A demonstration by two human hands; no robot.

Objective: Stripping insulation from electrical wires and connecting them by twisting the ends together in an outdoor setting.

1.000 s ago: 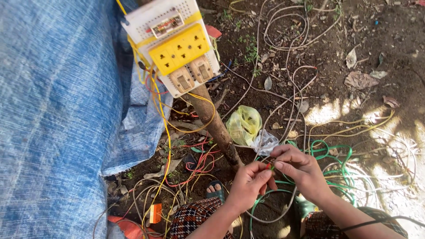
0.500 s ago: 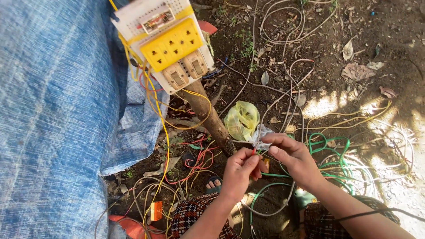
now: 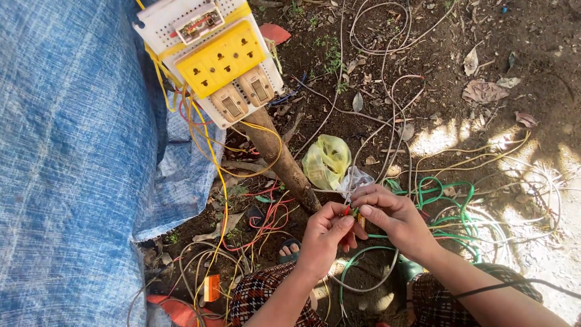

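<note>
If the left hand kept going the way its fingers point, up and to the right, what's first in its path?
Almost at once the right hand: the left hand pinches a red wire end right against its fingertips. Past that lie the clear bag and yellow bag on the ground, though depth is hard to judge.

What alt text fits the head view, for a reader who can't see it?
Two bare hands, left hand and right hand, pinch thin red and green wires together over dirt strewn with loose cables. Beside them, a wooden post carries a white board with a yellow socket panel; a blue tarp lies beyond it.
</note>
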